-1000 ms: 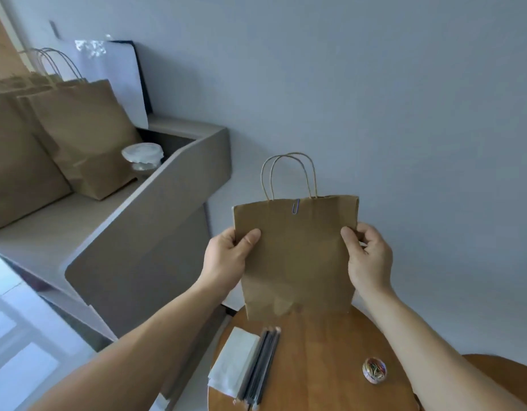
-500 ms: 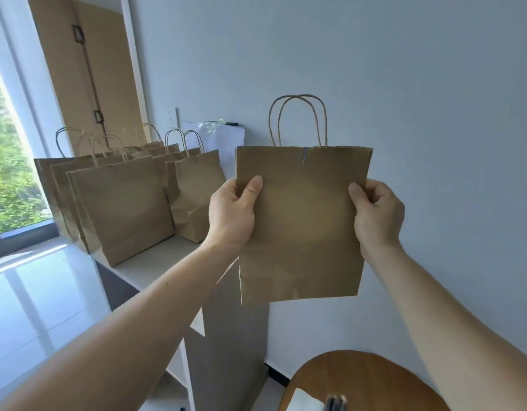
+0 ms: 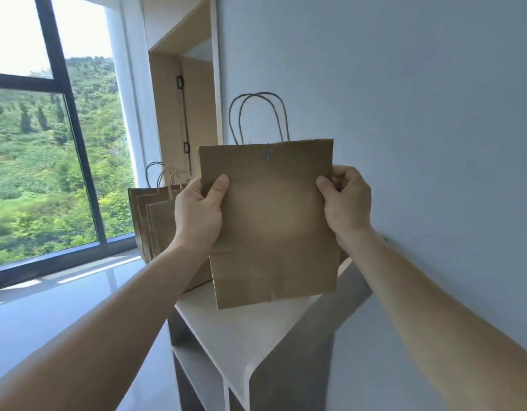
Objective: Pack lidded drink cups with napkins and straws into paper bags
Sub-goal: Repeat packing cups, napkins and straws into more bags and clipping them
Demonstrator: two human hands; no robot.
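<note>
The person holds a brown paper bag (image 3: 274, 221) in front of the chest with both hands. The left hand (image 3: 197, 215) grips its left edge and the right hand (image 3: 345, 203) grips its right edge. On each side the thumb lies on the front face and the fingers are curled round to the back. The bag is between the two hands, so neither hand is nearer to it than the other. Its long axis is upright. The two cord handles (image 3: 258, 114) point up, and a paper clip (image 3: 267, 154) sits on the top edge and seems to keep the mouth closed. What is inside cannot be seen. The bottom edge of the bag hangs over the pale top of a shelf (image 3: 241, 336) which stands against the wall (image 3: 419, 114). I cannot tell whether it already touches the top. A row of other bags (image 3: 155, 221) stands farther back on the same shelf, behind the left hand, toward the window (image 3: 43, 173). I judge that this bag is being put with them. The free place lies straight below and a little forward, so the move is mostly downward, with the bag kept vertical so that it stands on its flat bottom.
</note>
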